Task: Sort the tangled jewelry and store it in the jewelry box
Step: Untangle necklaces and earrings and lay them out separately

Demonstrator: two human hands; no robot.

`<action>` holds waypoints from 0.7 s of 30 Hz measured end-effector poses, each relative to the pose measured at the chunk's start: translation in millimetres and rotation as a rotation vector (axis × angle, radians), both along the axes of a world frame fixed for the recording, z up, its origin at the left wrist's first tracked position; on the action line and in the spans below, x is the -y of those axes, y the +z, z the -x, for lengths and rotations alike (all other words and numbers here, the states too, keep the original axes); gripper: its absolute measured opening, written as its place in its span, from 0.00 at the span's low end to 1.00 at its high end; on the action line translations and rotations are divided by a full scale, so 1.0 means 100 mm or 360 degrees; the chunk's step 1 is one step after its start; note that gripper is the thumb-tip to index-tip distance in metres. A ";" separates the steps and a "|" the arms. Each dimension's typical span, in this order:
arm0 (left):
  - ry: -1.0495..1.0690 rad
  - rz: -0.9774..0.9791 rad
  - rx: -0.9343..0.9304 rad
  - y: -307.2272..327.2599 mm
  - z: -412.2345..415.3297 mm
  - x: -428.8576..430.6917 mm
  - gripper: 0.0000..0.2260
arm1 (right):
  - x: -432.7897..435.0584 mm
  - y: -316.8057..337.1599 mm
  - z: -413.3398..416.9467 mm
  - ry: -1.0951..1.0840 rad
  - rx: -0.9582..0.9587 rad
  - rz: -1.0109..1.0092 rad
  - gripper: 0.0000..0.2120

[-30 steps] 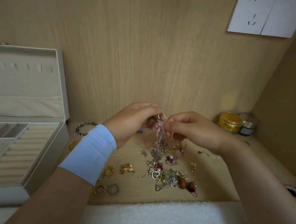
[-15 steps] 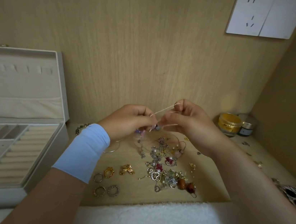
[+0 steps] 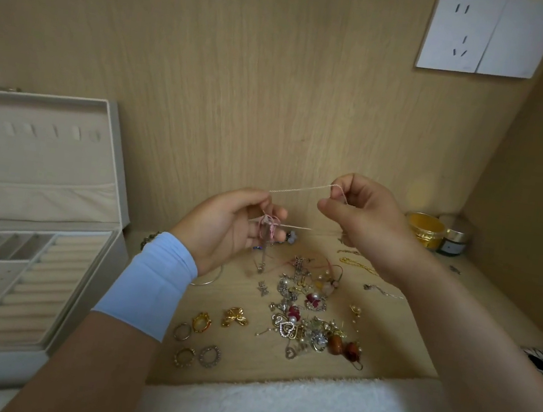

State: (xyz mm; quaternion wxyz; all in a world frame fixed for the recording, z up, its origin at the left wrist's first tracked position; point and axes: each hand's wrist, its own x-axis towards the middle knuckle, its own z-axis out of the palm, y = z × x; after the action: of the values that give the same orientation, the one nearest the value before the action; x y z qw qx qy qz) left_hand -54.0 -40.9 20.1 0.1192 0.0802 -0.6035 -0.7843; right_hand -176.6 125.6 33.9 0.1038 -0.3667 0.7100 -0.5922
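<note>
A thin pale chain [image 3: 300, 189] stretches between my two hands above the wooden shelf. My left hand [image 3: 229, 228] pinches its knotted end, where pink cord and small charms [image 3: 267, 231] hang in a tangle. My right hand [image 3: 361, 217] is raised higher and pinches the chain's other end at the fingertips. Below them lies a heap of tangled jewelry [image 3: 308, 311] with hearts, pearls and brown beads. The open beige jewelry box [image 3: 86, 288] stands at the left, its ring rolls and compartments showing.
Several rings [image 3: 197, 338] and a gold bow brooch [image 3: 235, 317] lie apart near my left wrist. A gold chain [image 3: 357, 265] lies behind the heap. Two small jars [image 3: 435, 232] stand at the back right. A white towel [image 3: 271, 409] covers the front edge.
My right hand has pulled up and to the right, drawing the chain out longer from the knot. My left hand stayed near the same spot holding the tangle.
</note>
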 end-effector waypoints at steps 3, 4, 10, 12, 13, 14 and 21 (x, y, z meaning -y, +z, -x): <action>-0.0032 0.0087 0.0040 0.00 -0.02 0.03 0.10 | -0.06 0.06 0.00 0.0040 -0.0438 -0.0362 0.04; -0.0037 0.0136 0.0060 0.00 -0.03 0.02 0.09 | -0.09 0.09 0.00 0.0083 -0.0534 -0.0533 0.05; -0.0076 0.0502 0.0169 0.00 -0.05 0.01 0.05 | -0.18 0.17 -0.02 0.0304 -0.0426 -0.0774 0.10; -0.0099 0.0628 0.0228 0.00 -0.05 -0.01 0.06 | -0.18 0.17 0.01 0.0247 -0.0416 -0.0645 0.10; -0.0108 0.0646 0.0251 0.00 -0.05 -0.01 0.07 | -0.19 0.17 0.01 0.0210 -0.0425 -0.0581 0.10; -0.0121 0.0646 0.0268 0.00 -0.05 -0.03 0.08 | -0.19 0.17 0.01 0.0175 -0.0421 -0.0513 0.10; -0.0288 0.0632 0.0401 -0.02 -0.02 -0.03 0.11 | -0.16 0.18 0.03 0.0054 -0.0370 -0.0135 0.09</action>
State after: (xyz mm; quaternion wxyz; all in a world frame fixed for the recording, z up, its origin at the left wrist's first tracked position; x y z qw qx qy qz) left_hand -52.4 -38.2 17.8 -0.0144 0.0980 -0.7605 -0.6417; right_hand -180.1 141.6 52.2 0.0460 -0.4402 0.7353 -0.5133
